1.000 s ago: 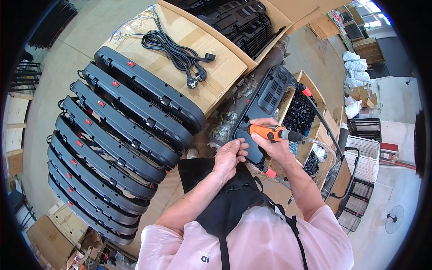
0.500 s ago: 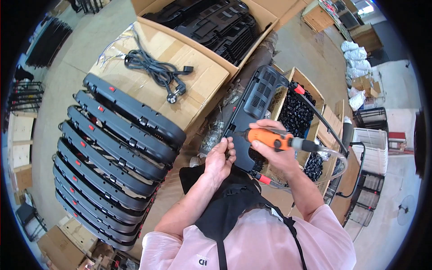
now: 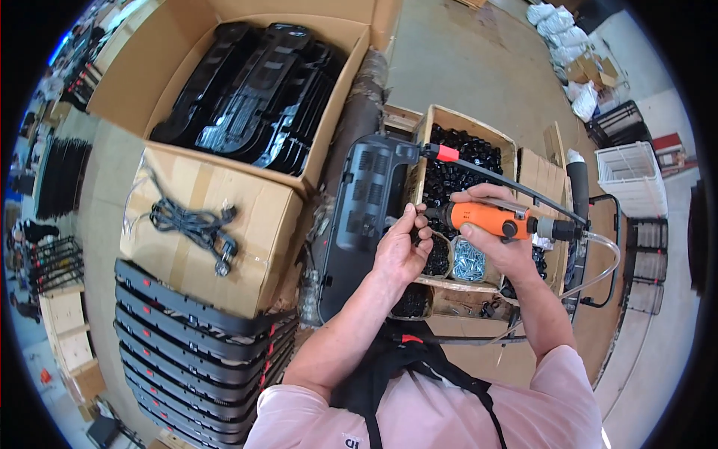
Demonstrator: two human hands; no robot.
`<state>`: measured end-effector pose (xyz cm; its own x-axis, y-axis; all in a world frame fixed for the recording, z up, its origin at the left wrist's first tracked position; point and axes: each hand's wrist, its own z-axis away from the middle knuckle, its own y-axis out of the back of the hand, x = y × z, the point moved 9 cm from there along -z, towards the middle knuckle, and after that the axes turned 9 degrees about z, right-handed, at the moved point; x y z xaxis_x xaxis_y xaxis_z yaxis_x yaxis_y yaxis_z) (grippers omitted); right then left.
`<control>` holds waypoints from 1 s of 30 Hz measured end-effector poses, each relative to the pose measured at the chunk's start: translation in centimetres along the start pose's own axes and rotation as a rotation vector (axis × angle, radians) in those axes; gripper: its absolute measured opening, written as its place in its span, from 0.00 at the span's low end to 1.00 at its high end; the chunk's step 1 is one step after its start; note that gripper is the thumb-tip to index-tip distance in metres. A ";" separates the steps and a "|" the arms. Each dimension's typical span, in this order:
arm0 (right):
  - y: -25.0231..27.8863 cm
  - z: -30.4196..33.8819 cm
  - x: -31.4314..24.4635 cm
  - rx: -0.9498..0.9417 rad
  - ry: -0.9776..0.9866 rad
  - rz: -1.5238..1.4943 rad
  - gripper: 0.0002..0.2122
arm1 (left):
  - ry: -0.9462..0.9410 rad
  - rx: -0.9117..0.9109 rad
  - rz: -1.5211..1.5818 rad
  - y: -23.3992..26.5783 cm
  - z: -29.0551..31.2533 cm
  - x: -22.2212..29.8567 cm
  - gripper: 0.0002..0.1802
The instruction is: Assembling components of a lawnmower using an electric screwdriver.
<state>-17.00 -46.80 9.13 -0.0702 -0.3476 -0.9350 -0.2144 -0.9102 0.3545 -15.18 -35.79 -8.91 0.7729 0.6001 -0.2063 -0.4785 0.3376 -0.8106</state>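
My right hand (image 3: 502, 251) is wrapped round an orange pneumatic screwdriver (image 3: 482, 218), whose dark nose points left. A translucent hose (image 3: 615, 258) curves away from its back end. At the tool's tip, my left hand (image 3: 398, 251) is closed in a pinch; whatever lies between its fingertips is too small to make out. Just left of that hand lies a black plastic housing (image 3: 346, 247) with vented panels. It is joined to a dark tubular frame (image 3: 516, 179) that carries a red clip (image 3: 446, 153). The tool's tip is apart from the housing, over the parts bins.
Wooden bins hold black plastic parts (image 3: 460, 146) and silver screws (image 3: 468, 260). To the left, a cardboard carton (image 3: 217, 217) bears a coiled black power cable (image 3: 187, 223). Beyond it an open box (image 3: 318, 153) contains black mouldings. Several dark housings (image 3: 187, 337) are stacked at lower left.
Both hands and the screwdriver have moved right, off the housing and over the bins. The view has turned, so boxes and stack appear shifted. The right hand keeps its grip.
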 end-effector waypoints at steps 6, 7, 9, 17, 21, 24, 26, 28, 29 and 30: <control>5.6 -6.7 3.5 0.130 -0.018 -0.006 0.24 | -0.113 0.078 -0.131 -2.4 -6.7 -1.1 0.16; 6.3 -7.9 3.8 0.139 -0.007 0.003 0.23 | -0.103 0.073 -0.141 -2.5 -7.2 -1.5 0.16; 7.0 -10.1 5.1 0.161 0.001 0.016 0.23 | -0.104 0.090 -0.262 -1.6 -7.5 -1.4 0.16; 5.5 -14.9 8.8 0.079 0.004 0.064 0.21 | -0.083 -0.007 -0.473 -0.2 -8.5 -0.4 0.16; 4.6 -16.1 10.3 0.030 -0.027 0.060 0.21 | -0.104 0.032 -0.600 -0.2 -8.9 0.3 0.17; 3.2 -17.1 10.0 0.015 0.014 0.089 0.19 | -0.195 0.100 -0.609 0.8 -9.6 1.9 0.13; 3.4 -17.3 9.8 0.011 0.035 0.113 0.17 | -0.250 0.122 -0.588 0.5 -10.3 2.4 0.12; 3.0 -17.3 9.7 -0.039 0.026 0.233 0.13 | -0.335 0.153 -0.574 0.2 -10.7 3.6 0.10; 2.9 -17.4 9.6 -0.044 0.031 0.236 0.13 | -0.340 0.150 -0.569 0.0 -10.9 3.9 0.10; 2.7 -17.4 9.8 -0.063 -0.002 0.227 0.13 | -0.363 0.156 -0.523 0.0 -11.0 4.2 0.11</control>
<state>-1.27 -56.58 1.12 -0.1118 -0.5447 -0.8311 -0.1319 -0.8209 0.5557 -7.34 -41.22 -15.77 0.7433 0.5256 0.4137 -0.1538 0.7362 -0.6590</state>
